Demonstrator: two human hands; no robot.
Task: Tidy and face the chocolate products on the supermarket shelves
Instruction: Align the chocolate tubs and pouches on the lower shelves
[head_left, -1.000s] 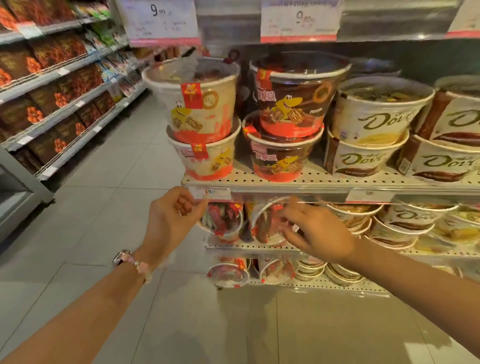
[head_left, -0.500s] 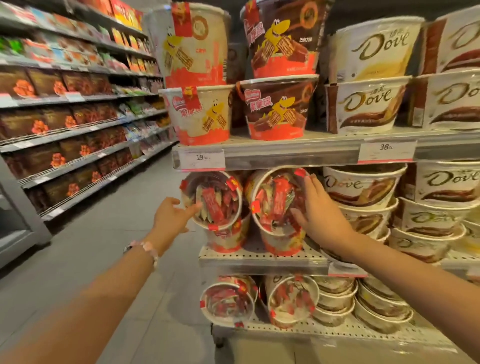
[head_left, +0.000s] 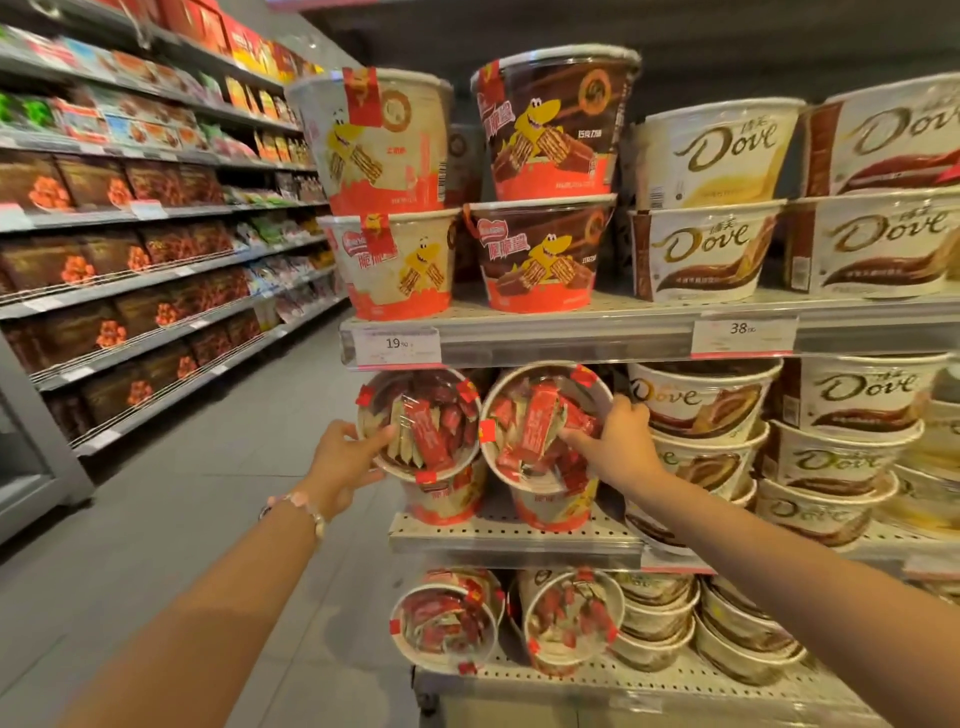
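On the middle shelf (head_left: 514, 538) two wafer chocolate tubs lie on their sides, clear lids facing me, each atop an upright tub. My left hand (head_left: 345, 460) grips the rim of the left tipped tub (head_left: 423, 423), thumb on its lid. My right hand (head_left: 615, 449) grips the right edge of the right tipped tub (head_left: 540, 421), thumb across the lid and fingers curled behind the rim. Above, on the upper shelf (head_left: 571, 332), cream and brown wafer tubs (head_left: 395, 260) stand stacked upright beside white Dove tubs (head_left: 706, 249).
More Dove tubs (head_left: 696, 400) crowd the right of the middle shelf, right against my right hand. The bottom shelf holds more tipped wafer tubs (head_left: 447, 623) and stacked Dove tubs. A grey tiled aisle (head_left: 208, 493) runs left, lined by long snack shelves (head_left: 130, 280).
My left hand moved right from open air onto the left tipped tub's rim. My right hand shifted up onto the right tub's edge. The view came closer and tilted up.
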